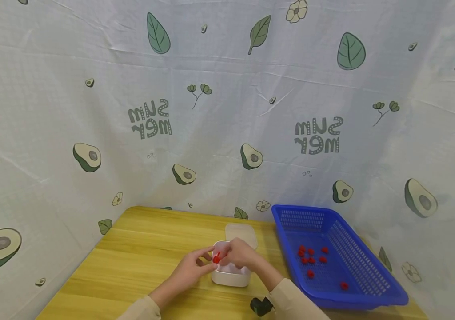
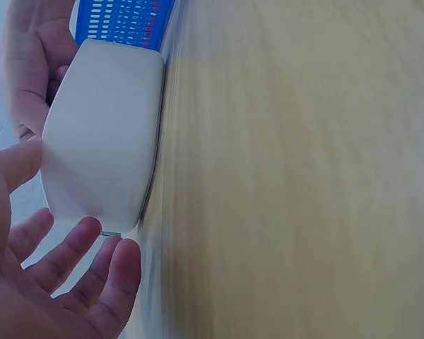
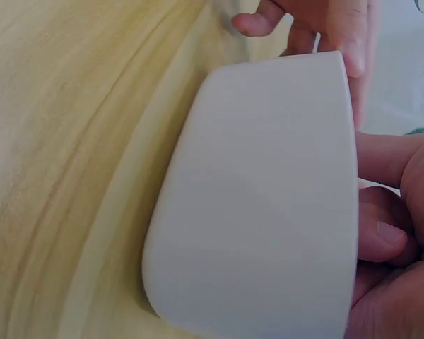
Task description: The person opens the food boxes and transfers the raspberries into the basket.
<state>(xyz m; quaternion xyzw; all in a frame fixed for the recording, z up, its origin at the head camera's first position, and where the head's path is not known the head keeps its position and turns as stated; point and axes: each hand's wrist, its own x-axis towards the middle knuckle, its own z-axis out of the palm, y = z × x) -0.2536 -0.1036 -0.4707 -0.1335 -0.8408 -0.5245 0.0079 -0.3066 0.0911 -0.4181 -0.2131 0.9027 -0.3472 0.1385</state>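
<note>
A small white plastic box (image 1: 231, 279) stands on the wooden table, its open top facing up. My left hand (image 1: 190, 269) holds its left end, with the thumb at the near rim and a finger at the far corner. In the left wrist view, the other fingers (image 2: 120, 272) spread just off the box's end. My right hand (image 1: 240, 254) reaches down inside the box, fingers bent, and pinches a small red raspberry (image 1: 216, 258) near the left wall. The right wrist view shows the box's outer wall (image 3: 254, 198) hiding those fingertips.
A pale translucent lid (image 1: 241, 232) lies behind the box. To the right stands a blue perforated basket (image 1: 347, 249), where several red raspberries (image 1: 310, 260) lie scattered. A printed curtain (image 1: 219, 124) hangs along the table's back and sides.
</note>
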